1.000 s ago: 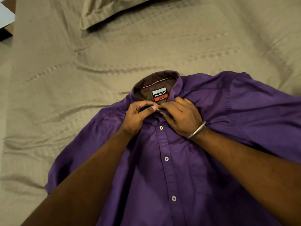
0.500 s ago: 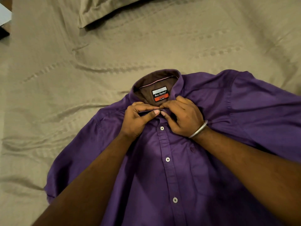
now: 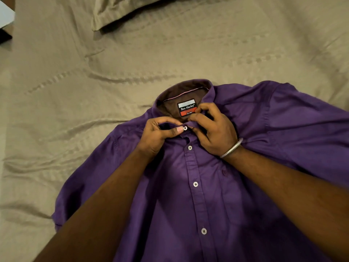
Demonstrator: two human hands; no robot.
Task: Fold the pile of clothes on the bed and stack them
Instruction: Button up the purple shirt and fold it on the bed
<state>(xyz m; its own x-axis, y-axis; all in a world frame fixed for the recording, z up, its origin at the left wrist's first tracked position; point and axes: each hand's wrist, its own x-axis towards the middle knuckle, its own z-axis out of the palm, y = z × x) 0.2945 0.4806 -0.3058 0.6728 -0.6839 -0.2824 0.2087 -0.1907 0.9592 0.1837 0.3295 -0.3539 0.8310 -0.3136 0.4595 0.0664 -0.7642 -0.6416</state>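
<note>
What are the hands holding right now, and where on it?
Both the left hand and right hand pinch the purple shirt at its collar opening, beside the top button.

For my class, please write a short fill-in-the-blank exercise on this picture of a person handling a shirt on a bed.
1. The shirt spread on the bed is ____ in colour.
2. Both hands work at the shirt's ____, just below the label.
3. A metal bangle sits on the ____ wrist.
4. The left hand has its thumb beside the top ____.

Missing words: purple; collar; right; button
</note>
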